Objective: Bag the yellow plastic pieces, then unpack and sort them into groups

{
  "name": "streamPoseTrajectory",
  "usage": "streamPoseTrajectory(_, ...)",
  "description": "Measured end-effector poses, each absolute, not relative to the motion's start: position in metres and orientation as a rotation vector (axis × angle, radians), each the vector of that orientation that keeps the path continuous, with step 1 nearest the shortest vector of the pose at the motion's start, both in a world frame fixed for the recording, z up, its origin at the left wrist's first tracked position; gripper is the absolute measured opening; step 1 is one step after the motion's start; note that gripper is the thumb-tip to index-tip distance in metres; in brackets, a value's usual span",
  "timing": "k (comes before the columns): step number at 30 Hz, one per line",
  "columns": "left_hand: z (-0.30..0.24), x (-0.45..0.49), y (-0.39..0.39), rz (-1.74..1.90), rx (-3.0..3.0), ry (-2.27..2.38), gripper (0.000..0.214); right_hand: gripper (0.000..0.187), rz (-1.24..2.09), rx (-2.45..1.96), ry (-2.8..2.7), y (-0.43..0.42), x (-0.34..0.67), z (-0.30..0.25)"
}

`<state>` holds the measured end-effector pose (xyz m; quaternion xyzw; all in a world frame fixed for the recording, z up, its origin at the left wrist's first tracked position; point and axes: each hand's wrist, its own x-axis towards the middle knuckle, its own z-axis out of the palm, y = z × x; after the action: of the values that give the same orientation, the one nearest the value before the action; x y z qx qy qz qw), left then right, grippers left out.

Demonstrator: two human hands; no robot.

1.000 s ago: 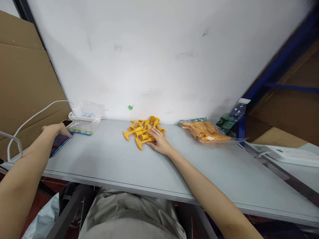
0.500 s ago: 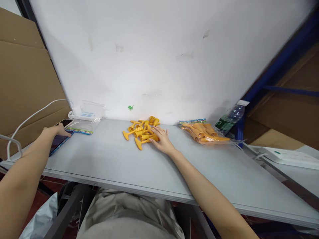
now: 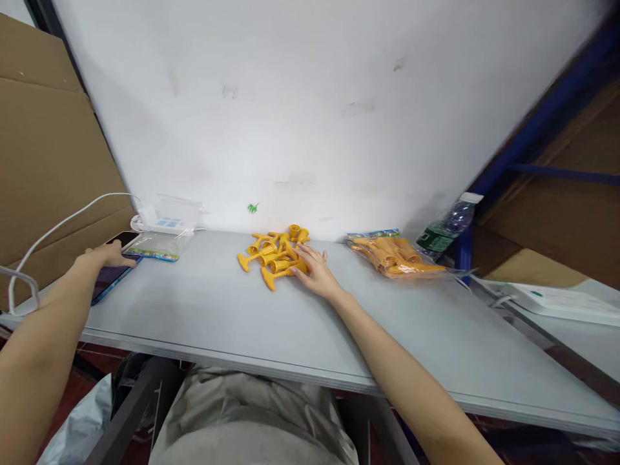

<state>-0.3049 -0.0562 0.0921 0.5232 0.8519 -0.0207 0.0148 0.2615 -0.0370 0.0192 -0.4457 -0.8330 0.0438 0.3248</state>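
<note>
a person's right hand (image 3: 316, 276) lies flat on the grey surface (image 3: 232, 310), fingers spread and touching the near right edge of a pile of yellow plastic pieces (image 3: 271, 255) at the far middle, against the white wall (image 3: 310, 129). the left hand (image 3: 104, 255), fingers stretched out, rests on a phone (image 3: 112, 276) at the left edge, beside a clear bag (image 3: 159, 245).

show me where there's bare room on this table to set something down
Widest bare stretch of table: the near half, in front of the loose yellow pieces. Also bare: between those and the clear bag, and right of the right hand, in front of the bagged pieces. Crowded: the back left corner, where the left hand, phone and power strip sit.
</note>
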Motion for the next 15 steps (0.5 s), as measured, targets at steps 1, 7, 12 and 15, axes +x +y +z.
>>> streamPoseTrajectory(1, 0.094, -0.302, -0.057, -0.22, 1.562, 2.647, 0.075, 0.055, 0.113, -1.165, -2.183, -0.036, 0.262, 0.018)
streamPoseTrajectory(7, 0.101, -0.291, -0.062, -0.395, 1.529, 2.64, 0.095, 0.052, 0.076, -1.166, -2.174, -0.033, 0.265, 0.015)
streamPoseTrajectory(12, 0.101, -0.29, -0.062, -0.375, 1.518, 2.662, 0.089, 0.051, 0.065, -1.183, -2.168, -0.033, 0.267, 0.015)
streamPoseTrajectory(15, 0.1, -0.29, -0.062, -0.329, 1.543, 2.676, 0.085, 0.051, 0.083, -1.177, -2.145, -0.033, 0.267, 0.017)
